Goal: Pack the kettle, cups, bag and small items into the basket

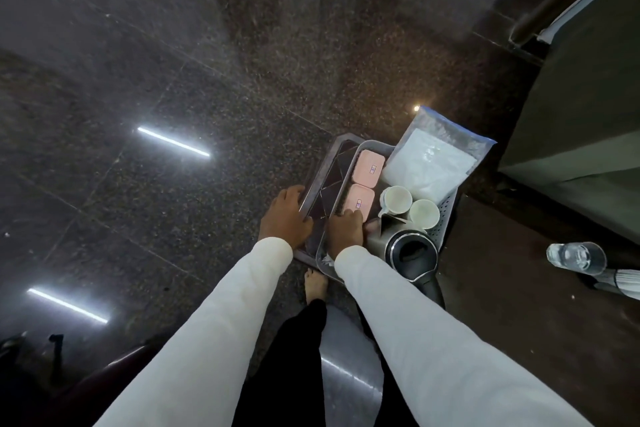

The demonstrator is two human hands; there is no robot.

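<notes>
Reaching down over the dark speckled stone floor, the person's right hand rests with curled fingers on the nearer of two pink rectangular boxes inside the grey perforated plastic basket. The left hand grips the rim of a dark metal tray just left of it. The black-lidded steel kettle, two white cups and clear bag of white contents already sit in the basket, right of the right hand, the nearer one.
</notes>
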